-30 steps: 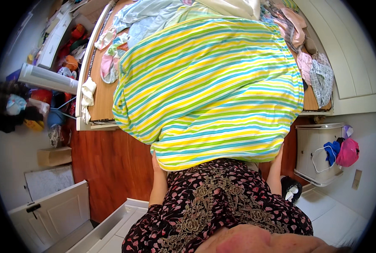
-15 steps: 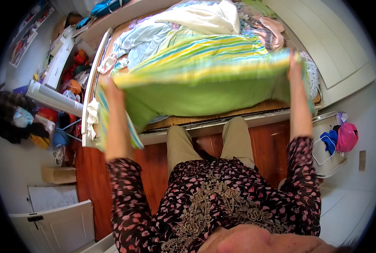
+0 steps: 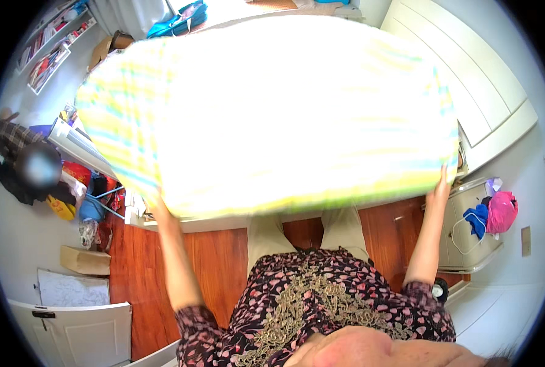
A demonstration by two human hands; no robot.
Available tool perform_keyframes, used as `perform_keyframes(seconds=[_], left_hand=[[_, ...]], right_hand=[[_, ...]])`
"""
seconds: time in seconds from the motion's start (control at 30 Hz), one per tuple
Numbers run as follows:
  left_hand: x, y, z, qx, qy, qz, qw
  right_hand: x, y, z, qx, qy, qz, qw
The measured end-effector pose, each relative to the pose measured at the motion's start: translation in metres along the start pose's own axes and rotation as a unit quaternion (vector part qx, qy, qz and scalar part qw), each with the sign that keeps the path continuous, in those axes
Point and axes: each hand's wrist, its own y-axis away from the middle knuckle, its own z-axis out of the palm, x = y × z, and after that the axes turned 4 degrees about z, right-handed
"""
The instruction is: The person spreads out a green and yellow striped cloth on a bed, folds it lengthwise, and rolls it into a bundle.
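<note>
Striped cloth (image 3: 285, 122) out over bed frame (image 3: 220, 225)

My L grip (image 3: 160, 205) & R grip (image 3: 442, 183) each pinch its near edge; thin fabric, bellied out, yellow/blue/green stripes, ctr. blown white. Beyond: glossy wood floor (image 3: 223, 251); book spines (image 3: 47, 68) up L, too sm. to read.

Glare washes out the middle of the cloth (image 3: 285, 122), losing its stripes there; its lower edge is blurred. It hides most of the bed (image 3: 216, 225). The left hand (image 3: 162, 209) is blurred, its fingertips indistinct. The top edge cuts off the curtain (image 3: 124, 17). The books (image 3: 45, 68) are too small to tell apart clearly.
</note>
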Motion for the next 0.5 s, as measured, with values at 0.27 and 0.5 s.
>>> perform_keyframes(seconds=[0.27,0.5], left_hand=[[-0.177,0.126,-0.183,0.214,-0.01,-0.215,0.953],[-0.186,0.165,-0.205,0.25,0.171,-0.277,0.912]], right_hand=[[0.134,0.028,-0.139,0.15,0.145,0.221,0.953],[0.167,0.095,-0.253,0.156,0.139,0.245,0.947]])
